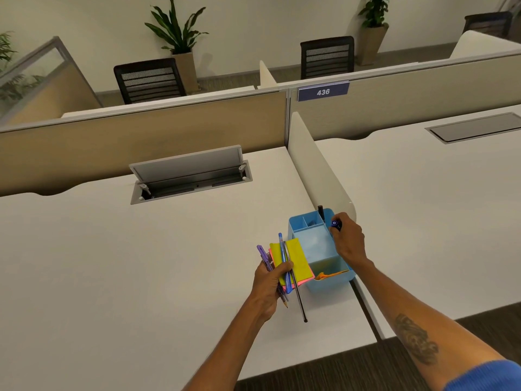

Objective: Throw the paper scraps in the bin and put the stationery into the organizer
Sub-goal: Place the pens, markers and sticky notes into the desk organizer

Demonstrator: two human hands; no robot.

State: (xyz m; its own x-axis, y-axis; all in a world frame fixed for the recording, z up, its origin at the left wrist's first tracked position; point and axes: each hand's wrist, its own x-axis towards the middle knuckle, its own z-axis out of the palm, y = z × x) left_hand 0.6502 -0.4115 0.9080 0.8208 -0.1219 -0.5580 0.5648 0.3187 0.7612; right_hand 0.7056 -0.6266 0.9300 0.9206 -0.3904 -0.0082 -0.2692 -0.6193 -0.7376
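A light blue organizer point(315, 244) with several compartments stands at the desk's right edge. My right hand point(348, 241) is over its right rim, shut on a dark marker point(336, 224) with a blue cap end. Another black pen point(320, 213) stands upright in a back compartment. An orange item point(331, 275) lies in the front compartment. My left hand point(270, 283), just left of the organizer, grips a bundle: yellow and pink sticky notes point(293, 263), a blue pen point(284, 261), purple pens point(263, 256) and a long dark pencil point(298, 294).
The white desk point(141, 263) has an open grey cable hatch point(189, 176) at the back. A white divider point(315, 170) rises right behind the organizer. Beige partitions, black chairs and potted plants stand beyond. Carpet lies past the front edge.
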